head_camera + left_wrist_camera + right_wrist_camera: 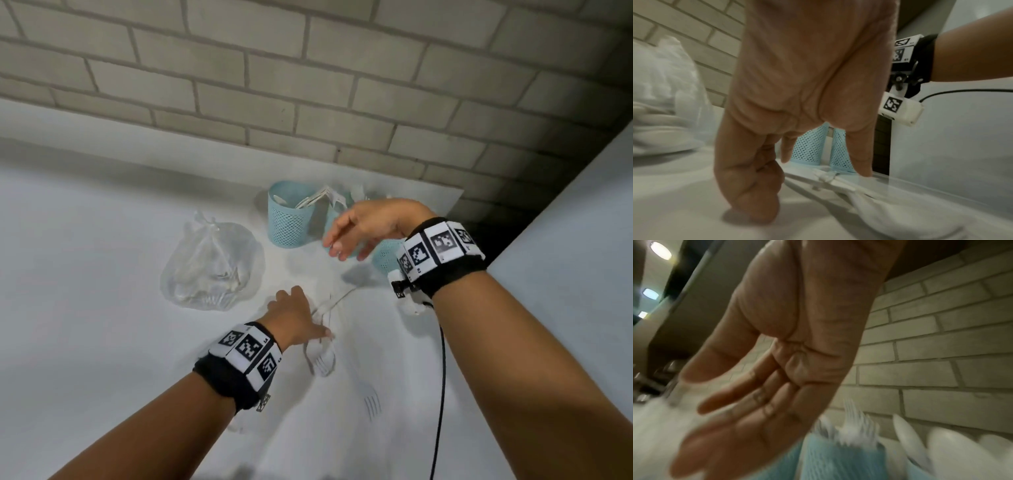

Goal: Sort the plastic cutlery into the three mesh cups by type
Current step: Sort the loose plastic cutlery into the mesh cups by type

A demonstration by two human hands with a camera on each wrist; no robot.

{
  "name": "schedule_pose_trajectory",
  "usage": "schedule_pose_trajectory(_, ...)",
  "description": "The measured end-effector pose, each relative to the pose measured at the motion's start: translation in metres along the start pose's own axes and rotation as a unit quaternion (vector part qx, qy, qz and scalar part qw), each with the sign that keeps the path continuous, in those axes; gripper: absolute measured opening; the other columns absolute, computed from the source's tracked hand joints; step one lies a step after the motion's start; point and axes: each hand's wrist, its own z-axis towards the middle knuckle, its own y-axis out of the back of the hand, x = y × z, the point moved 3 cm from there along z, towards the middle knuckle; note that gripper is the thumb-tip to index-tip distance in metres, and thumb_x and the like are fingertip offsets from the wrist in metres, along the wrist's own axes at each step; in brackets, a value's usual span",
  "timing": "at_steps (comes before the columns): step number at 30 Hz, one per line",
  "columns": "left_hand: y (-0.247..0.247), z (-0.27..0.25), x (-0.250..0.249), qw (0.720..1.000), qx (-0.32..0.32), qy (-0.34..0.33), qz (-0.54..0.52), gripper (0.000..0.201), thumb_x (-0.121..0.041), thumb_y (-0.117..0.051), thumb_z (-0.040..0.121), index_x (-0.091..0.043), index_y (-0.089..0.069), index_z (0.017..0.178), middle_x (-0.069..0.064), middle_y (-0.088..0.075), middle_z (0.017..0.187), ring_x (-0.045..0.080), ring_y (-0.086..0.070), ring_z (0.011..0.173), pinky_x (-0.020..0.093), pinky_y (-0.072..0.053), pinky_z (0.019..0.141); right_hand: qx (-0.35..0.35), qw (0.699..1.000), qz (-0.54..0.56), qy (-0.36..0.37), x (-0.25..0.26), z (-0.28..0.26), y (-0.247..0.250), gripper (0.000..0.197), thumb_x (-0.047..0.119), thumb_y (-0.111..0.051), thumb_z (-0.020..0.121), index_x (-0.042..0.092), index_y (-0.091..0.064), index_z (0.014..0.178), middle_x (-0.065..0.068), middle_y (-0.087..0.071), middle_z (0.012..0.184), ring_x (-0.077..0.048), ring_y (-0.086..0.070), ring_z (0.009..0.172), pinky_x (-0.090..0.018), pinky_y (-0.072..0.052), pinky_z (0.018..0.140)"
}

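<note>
Hands over a white table (85,342) set against a pale brick wall (308,85). Landmark: the leftmost mesh cup (288,219), light blue, standing upright near the wall with white cutlery handles rising from it.

Left hand (294,317): nearer the viewer than the landmark cup, palm down on the table, fingers straight and spread. In the left wrist view its fingertips (864,170) press on or beside the handles of loose white cutlery (322,356) lying flat; nothing is grasped. A white fork (371,401) lies alone on the table, nearer the viewer still and well apart from the cup.

Right hand (363,229): raised just right of the landmark cup, above a second mesh cup (387,255) that it partly hides. Fingers extended and relaxed, palm empty (right wrist view), grip released. Below it that view shows fork tines (857,426) and spoon bowls (908,433) protruding from blue mesh, blurred. The third cup cannot be told apart clearly.

Clear plastic bag (212,263): knotted at the top, holding more white cutlery, on the table left of the landmark cup and slightly nearer the viewer.

Markings: both wristbands (442,253) carry black-and-white square code tags; small characters beside them are too small to read. A black cable (442,377) runs from the right wristband.
</note>
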Motion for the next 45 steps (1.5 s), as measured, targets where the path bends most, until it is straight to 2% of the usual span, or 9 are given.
schedule_pose_trajectory(7, -0.02, -0.005, -0.019, 0.996, -0.043, -0.016, 0.075, 0.096, -0.057, -0.069, 0.072, -0.005, -0.021, 0.138, 0.017, -0.031, 0.135, 0.032, -0.036, 0.124, 0.036, -0.036, 0.099, -0.095, 0.975, -0.187, -0.07, -0.075, 0.023, -0.061, 0.051, 0.006, -0.072, 0.077, 0.019, -0.058, 0.125, -0.002, -0.053, 0.129, -0.018, -0.051, 0.117, -0.025, -0.04, 0.088)
schedule_pose_trajectory(12, -0.022, 0.003, -0.019, 0.998, -0.05, -0.007, 0.025, 0.079, -0.037, -0.072, 0.077, -0.003, -0.026, 0.131, 0.016, -0.042, 0.13, 0.033, -0.047, 0.12, 0.036, -0.041, 0.095, -0.207, 0.952, -0.224, -0.027, -0.091, 0.016, -0.079, 0.038, 0.012, -0.073, 0.076, 0.019, -0.063, 0.112, -0.006, -0.059, 0.118, -0.02, -0.058, 0.11, -0.024, -0.042, 0.083)
schedule_pose_trajectory(18, -0.02, 0.01, -0.017, 0.997, -0.072, -0.02, -0.034, 0.054, -0.017, -0.065, 0.081, 0.001, -0.034, 0.121, 0.016, -0.057, 0.115, 0.031, -0.057, 0.105, 0.03, -0.043, 0.075, -0.186, 0.904, -0.383, 0.033, -0.084, 0.008, -0.099, 0.038, 0.008, -0.063, 0.084, 0.019, -0.057, 0.12, -0.006, -0.061, 0.112, -0.025, -0.057, 0.104, -0.028, -0.037, 0.076)
schedule_pose_trajectory(23, -0.013, 0.007, -0.015, 0.994, -0.097, -0.032, -0.026, 0.02, -0.015, -0.061, 0.082, -0.009, -0.044, 0.072, 0.01, -0.056, 0.093, 0.026, -0.056, 0.09, 0.027, -0.04, 0.07, -0.199, 0.897, -0.394, 0.022, -0.085, 0.009, -0.104, 0.018, 0.012, -0.062, 0.086, 0.011, -0.063, 0.104, -0.01, -0.059, 0.106, -0.029, -0.057, 0.099, -0.032, -0.038, 0.074)
schedule_pose_trajectory(26, -0.012, 0.006, -0.013, 0.994, -0.1, -0.03, -0.023, 0.019, -0.014, -0.06, 0.084, 0.0, -0.056, 0.096, 0.014, -0.061, 0.109, 0.029, -0.057, 0.105, 0.029, -0.043, 0.078, -0.205, 0.885, -0.417, 0.031, -0.086, 0.007, -0.105, 0.022, 0.015, -0.061, 0.087, 0.009, -0.063, 0.108, -0.011, -0.053, 0.111, -0.028, -0.051, 0.105, -0.033, -0.037, 0.075)
schedule_pose_trajectory(33, -0.018, 0.009, -0.011, 0.995, -0.087, -0.039, 0.003, 0.014, -0.008, -0.041, 0.094, -0.002, -0.053, 0.091, 0.017, -0.059, 0.12, 0.03, -0.055, 0.113, 0.028, -0.042, 0.088, -0.194, 0.859, -0.473, 0.032, -0.092, 0.002, -0.116, 0.022, 0.012, -0.05, 0.093, 0.006, -0.053, 0.115, -0.012, -0.05, 0.121, -0.029, -0.046, 0.112, -0.036, -0.036, 0.078)
schedule_pose_trajectory(36, -0.018, 0.008, -0.007, 0.997, -0.062, -0.04, -0.003, 0.027, -0.011, -0.042, 0.096, -0.007, -0.043, 0.07, 0.019, -0.058, 0.122, 0.03, -0.055, 0.114, 0.028, -0.041, 0.089, -0.19, 0.844, -0.5, 0.029, -0.096, -0.005, -0.12, 0.023, 0.008, -0.046, 0.094, 0.006, -0.048, 0.117, -0.011, -0.048, 0.121, -0.028, -0.046, 0.111, -0.035, -0.036, 0.076)
schedule_pose_trajectory(38, -0.015, 0.01, -0.004, 0.998, -0.047, -0.033, -0.039, 0.021, -0.015, -0.044, 0.096, 0.0, -0.055, 0.087, 0.019, -0.058, 0.121, 0.031, -0.055, 0.113, 0.029, -0.041, 0.089, -0.189, 0.839, -0.509, 0.035, -0.101, -0.008, -0.122, 0.025, 0.004, -0.047, 0.092, 0.006, -0.047, 0.117, -0.01, -0.048, 0.12, -0.028, -0.047, 0.109, -0.035, -0.036, 0.074)
schedule_pose_trajectory(45, -0.01, 0.009, 0.015, 0.97, -0.006, 0.005, -0.242, 0.032, -0.017, -0.055, 0.092, -0.013, -0.042, 0.064, 0.002, -0.045, 0.069, 0.02, -0.05, 0.076, 0.031, -0.048, 0.071, -0.171, 0.862, -0.476, 0.042, -0.109, -0.018, -0.12, 0.024, 0.005, -0.041, 0.093, 0.004, -0.053, 0.114, -0.012, -0.052, 0.117, -0.028, -0.049, 0.107, -0.036, -0.039, 0.083)
